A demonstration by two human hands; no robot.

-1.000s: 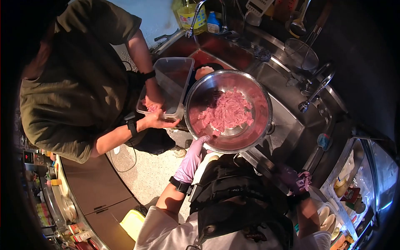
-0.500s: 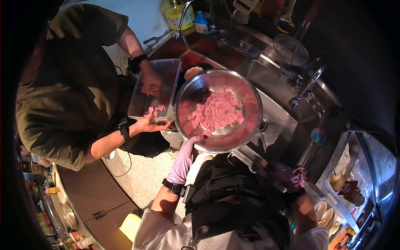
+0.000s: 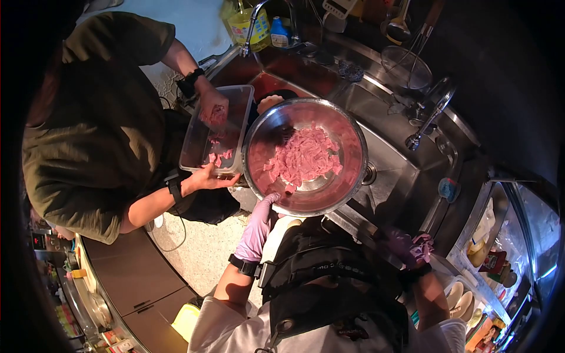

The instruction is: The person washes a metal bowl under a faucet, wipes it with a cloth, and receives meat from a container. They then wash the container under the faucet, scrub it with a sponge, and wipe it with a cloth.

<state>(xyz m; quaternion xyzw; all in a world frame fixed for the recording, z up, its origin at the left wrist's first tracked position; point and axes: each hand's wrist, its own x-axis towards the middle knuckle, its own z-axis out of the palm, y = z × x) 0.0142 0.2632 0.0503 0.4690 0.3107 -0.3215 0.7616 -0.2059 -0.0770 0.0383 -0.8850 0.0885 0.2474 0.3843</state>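
A large steel bowl (image 3: 351,176) with sliced pink meat (image 3: 305,156) in it is tilted slightly over the sink's near edge. My left hand (image 3: 259,226), in a pink-purple glove, grips the bowl's near-left rim. Away to the right, my right hand (image 3: 409,247), gloved too, is in shadow near the counter edge, apart from the bowl; its fingers are too dark to read. Left of the bowl, a co-worker holds a clear plastic tub (image 3: 234,126) with a few meat pieces (image 3: 219,157) inside. One of the co-worker's hands is in the tub, closed around some meat.
Behind the bowl lies a steel sink (image 3: 388,167) with two faucets, one at the right (image 3: 432,117). A sieve (image 3: 406,66), a blue bottle (image 3: 279,34) and a yellow container (image 3: 250,28) stand at the back. At the right is a glass-fronted case (image 3: 512,235).
The co-worker's hand in the tub has risen a little with its meat. The bowl and my left hand have barely shifted; my right hand looks unchanged.
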